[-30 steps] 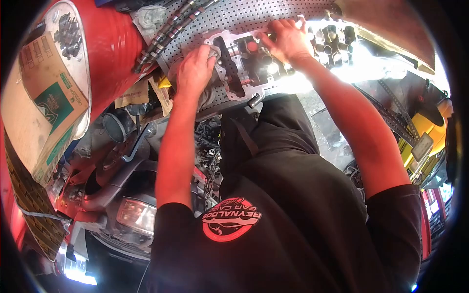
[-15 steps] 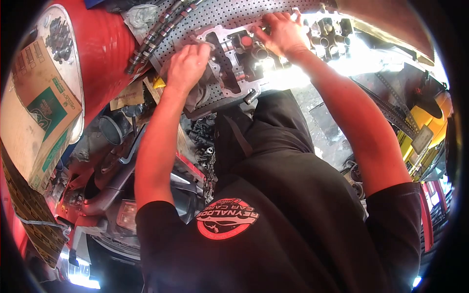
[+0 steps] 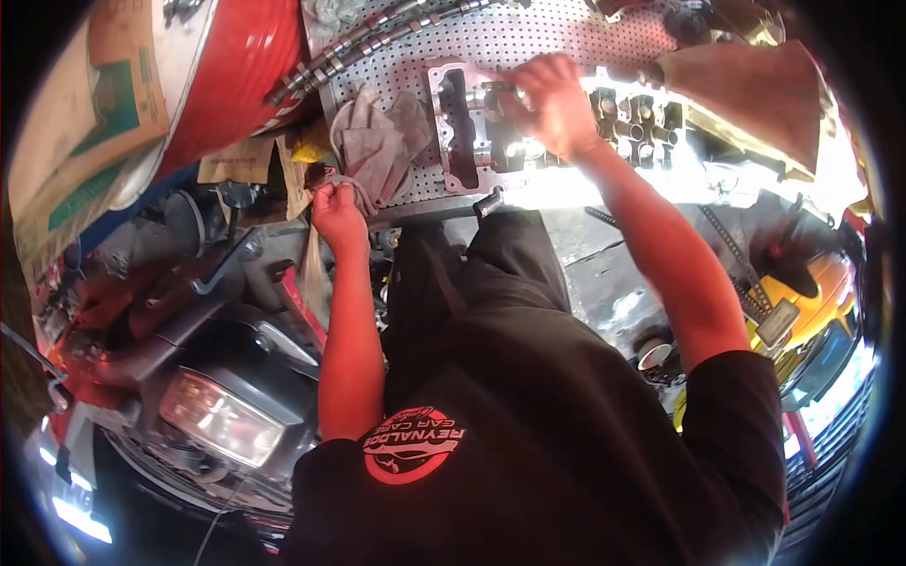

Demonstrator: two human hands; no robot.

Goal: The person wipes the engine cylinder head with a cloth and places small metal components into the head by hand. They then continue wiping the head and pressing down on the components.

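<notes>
My left hand (image 3: 340, 215) is at the near left edge of the perforated metal bench top, fingers pinched on the lower corner of a crumpled grey rag (image 3: 370, 141). The rest of the rag lies on the bench beside a cylinder head (image 3: 460, 132). Over the middle of that cylinder head is my right hand (image 3: 559, 102), its fingers bent downward and smeared by motion. They overlap the metal casting in this view, and what lies beneath them is hidden. Round bores and valve-train openings show at the casting's right part, under strong glare.
Two camshafts (image 3: 363, 47) lie at the back left of the perforated bench (image 3: 628, 38). A red drum (image 3: 236, 66) and a cardboard box (image 3: 113, 90) stand left. Brown cardboard (image 3: 746, 104) covers the back right. A vehicle headlight (image 3: 222, 415) sits low on the left.
My left hand has moved from the cylinder head's left end down to the rag's corner. My right hand stays over the cylinder head, now blurred. The whole view has shifted.
</notes>
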